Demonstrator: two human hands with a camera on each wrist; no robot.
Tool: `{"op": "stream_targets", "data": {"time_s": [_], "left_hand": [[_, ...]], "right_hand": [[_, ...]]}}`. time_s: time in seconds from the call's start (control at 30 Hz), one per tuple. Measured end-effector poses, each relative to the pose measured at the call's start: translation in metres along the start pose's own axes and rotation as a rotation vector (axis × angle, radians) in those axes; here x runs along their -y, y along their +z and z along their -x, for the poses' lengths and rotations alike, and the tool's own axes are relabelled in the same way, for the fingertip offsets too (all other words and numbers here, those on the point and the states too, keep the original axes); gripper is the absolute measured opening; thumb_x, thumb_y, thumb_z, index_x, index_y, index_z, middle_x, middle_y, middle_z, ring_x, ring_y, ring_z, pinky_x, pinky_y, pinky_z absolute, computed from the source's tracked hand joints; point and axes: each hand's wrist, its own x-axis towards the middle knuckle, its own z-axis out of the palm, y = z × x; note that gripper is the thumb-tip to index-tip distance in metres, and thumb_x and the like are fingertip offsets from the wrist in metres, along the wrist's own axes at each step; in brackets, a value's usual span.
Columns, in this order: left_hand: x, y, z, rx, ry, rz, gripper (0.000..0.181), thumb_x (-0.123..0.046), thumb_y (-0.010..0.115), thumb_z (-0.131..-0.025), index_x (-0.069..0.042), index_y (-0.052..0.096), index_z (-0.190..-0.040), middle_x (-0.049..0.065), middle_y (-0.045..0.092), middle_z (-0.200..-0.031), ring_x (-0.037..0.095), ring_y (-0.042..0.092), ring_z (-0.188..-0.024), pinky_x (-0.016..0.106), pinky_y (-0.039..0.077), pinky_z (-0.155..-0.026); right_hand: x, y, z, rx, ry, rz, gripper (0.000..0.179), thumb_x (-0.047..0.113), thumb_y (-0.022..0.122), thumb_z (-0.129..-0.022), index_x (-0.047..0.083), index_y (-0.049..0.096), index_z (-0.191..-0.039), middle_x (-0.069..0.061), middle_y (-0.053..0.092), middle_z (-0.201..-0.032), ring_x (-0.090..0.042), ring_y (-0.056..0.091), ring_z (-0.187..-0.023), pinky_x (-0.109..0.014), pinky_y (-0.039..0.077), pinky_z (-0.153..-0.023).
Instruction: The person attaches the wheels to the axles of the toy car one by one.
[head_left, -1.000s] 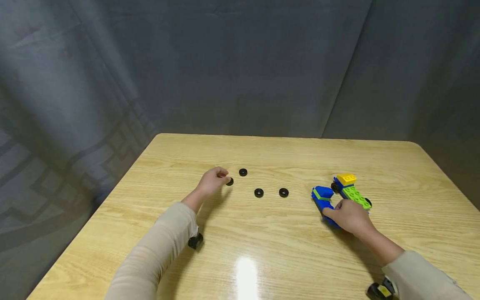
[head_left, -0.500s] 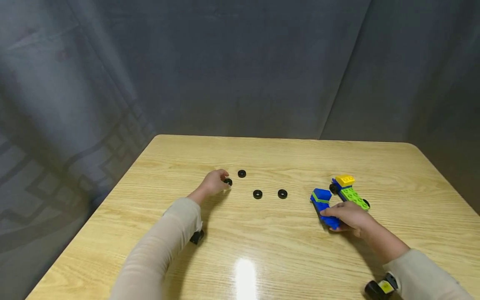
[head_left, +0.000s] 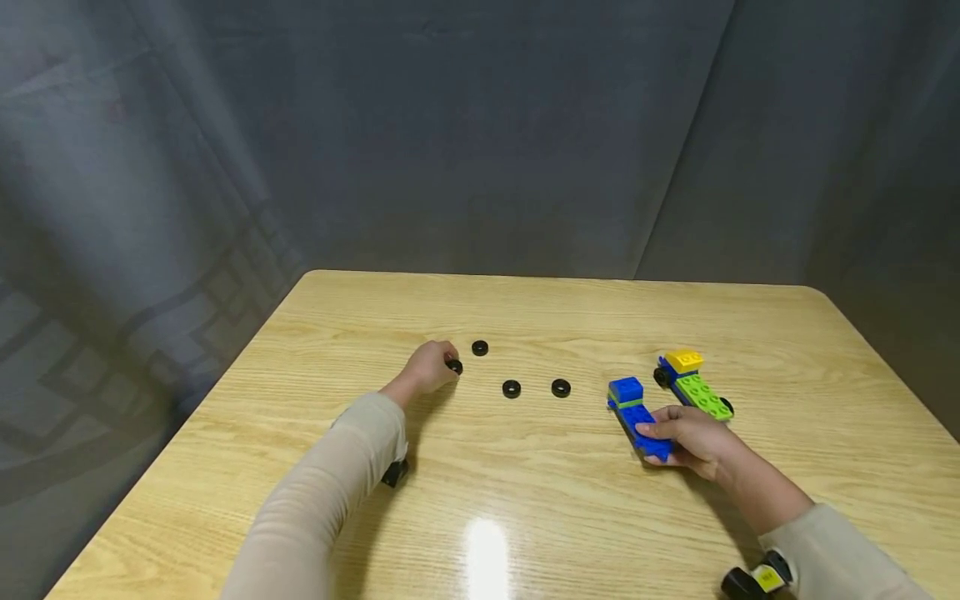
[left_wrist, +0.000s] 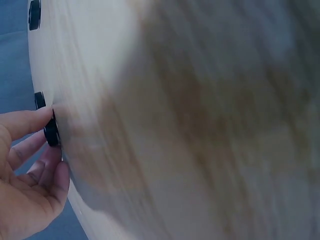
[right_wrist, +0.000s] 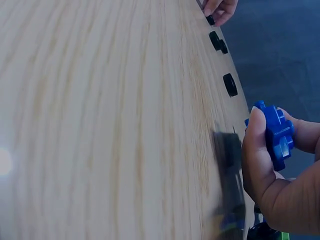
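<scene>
"Gripped what at right?"
"Held blue toy car [head_left: 632, 414] above the table [head_left: 555, 492] in right hand [head_left: 693, 439], clasped from above and below, presumably for steadiness."
"And at left?"
"Pinched black tire [head_left: 455, 367] in left hand [head_left: 427, 367], near second tire [head_left: 480, 348], likely for control."

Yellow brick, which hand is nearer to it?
The right hand, close in front of the yellow brick, holding the blue toy; the left hand is well left of both, pinching a tyre.

Dark blue-grey curtain [head_left: 450, 150] behind a pale wood-grained table [head_left: 585, 500] with bright glare [head_left: 486, 554].
</scene>
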Motion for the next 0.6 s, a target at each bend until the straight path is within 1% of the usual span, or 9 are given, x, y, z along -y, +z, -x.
{"op": "stream_targets", "data": {"time_s": [0.13,0.27,0.47,0.6], "left_hand": [[0.001,-0.001,0.001,-0.005,0.008,-0.013,0.026,-0.005,0.065,-0.072,0.000,0.056,-0.096,0.010,0.053,-0.089,0.024,0.050,-0.086,0.034,0.041,-0.079],[0.003,-0.002,0.004,-0.015,0.021,0.009,0.029,-0.007,0.065,-0.074,0.001,0.056,-0.100,0.012,0.053,-0.092,0.024,0.050,-0.087,0.034,0.042,-0.078],[-0.002,-0.003,0.009,-0.035,0.051,0.091,0.029,-0.007,0.063,-0.076,0.001,0.055,-0.104,0.013,0.054,-0.098,0.025,0.052,-0.090,0.034,0.043,-0.079],[-0.007,-0.005,0.013,-0.045,0.061,0.154,0.028,-0.005,0.063,-0.076,0.000,0.055,-0.103,0.012,0.054,-0.097,0.023,0.054,-0.086,0.032,0.045,-0.076]], "right_hand": [[0.001,0.002,-0.001,0.008,-0.007,-0.030,0.025,0.004,0.056,-0.082,-0.006,0.037,-0.097,-0.006,0.053,-0.075,-0.014,0.058,-0.065,-0.027,0.050,-0.061],[0.002,0.003,0.000,0.024,-0.020,-0.072,0.029,0.002,0.056,-0.081,-0.006,0.034,-0.098,-0.006,0.054,-0.075,-0.015,0.058,-0.065,-0.028,0.050,-0.061],[0.005,0.003,0.001,0.056,-0.052,-0.114,0.034,-0.001,0.057,-0.080,-0.005,0.030,-0.100,-0.005,0.053,-0.074,-0.014,0.059,-0.062,-0.027,0.051,-0.061],[0.005,0.006,0.002,0.071,-0.076,-0.125,0.031,0.000,0.057,-0.080,-0.004,0.031,-0.099,-0.004,0.053,-0.074,-0.014,0.059,-0.062,-0.027,0.050,-0.061]]}}
